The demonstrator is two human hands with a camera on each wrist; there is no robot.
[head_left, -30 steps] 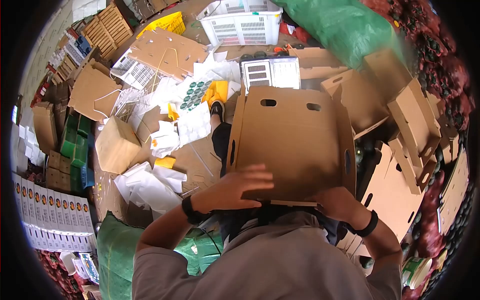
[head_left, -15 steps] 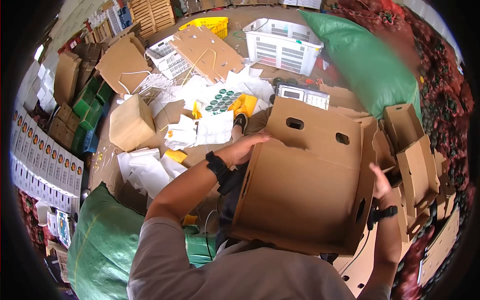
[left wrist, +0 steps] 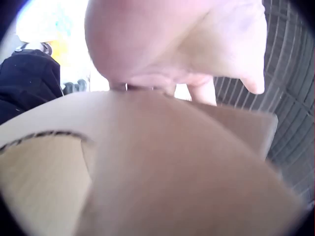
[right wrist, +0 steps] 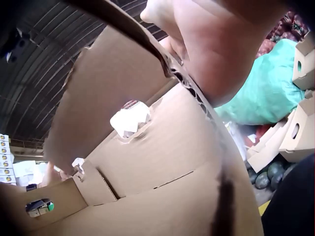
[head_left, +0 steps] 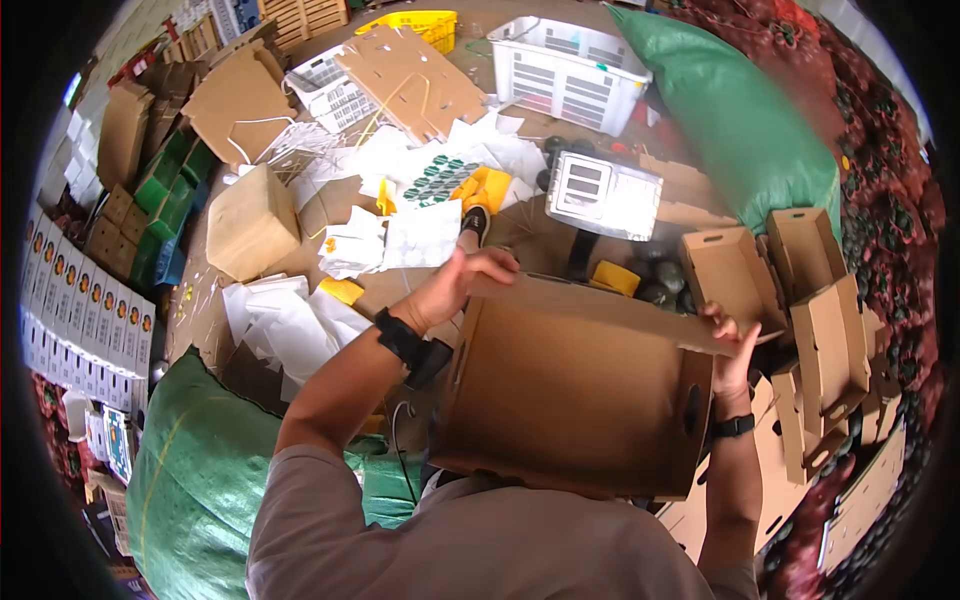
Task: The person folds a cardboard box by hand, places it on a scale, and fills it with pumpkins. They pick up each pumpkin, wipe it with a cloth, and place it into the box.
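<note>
An open cardboard box (head_left: 570,390) lies tilted across the person's lap, its far side flap (head_left: 600,310) bent inward over the tray. At the far left corner the left hand (head_left: 455,290) grips the flap's edge; the left wrist view has that hand's (left wrist: 172,44) fingers passing behind the cardboard. The right hand (head_left: 735,355) holds the far right corner with its fingers bent over the flap. Seen from the right wrist, the right hand (right wrist: 211,49) meets the box's corrugated edge, and oval handle holes show in the box walls (right wrist: 162,142).
Ahead stand a digital scale (head_left: 605,195) and a white crate (head_left: 570,75). Folded cardboard trays (head_left: 830,340) and dark round produce (head_left: 660,280) are to the right. White paper sheets (head_left: 425,235), a foam block (head_left: 252,222) and a green sack (head_left: 205,470) lie left.
The far flap, upright earlier with its two holes showing, has folded inward. Both hands moved from the near edge out to the far corners. The head view shifted, uncovering the scale.
</note>
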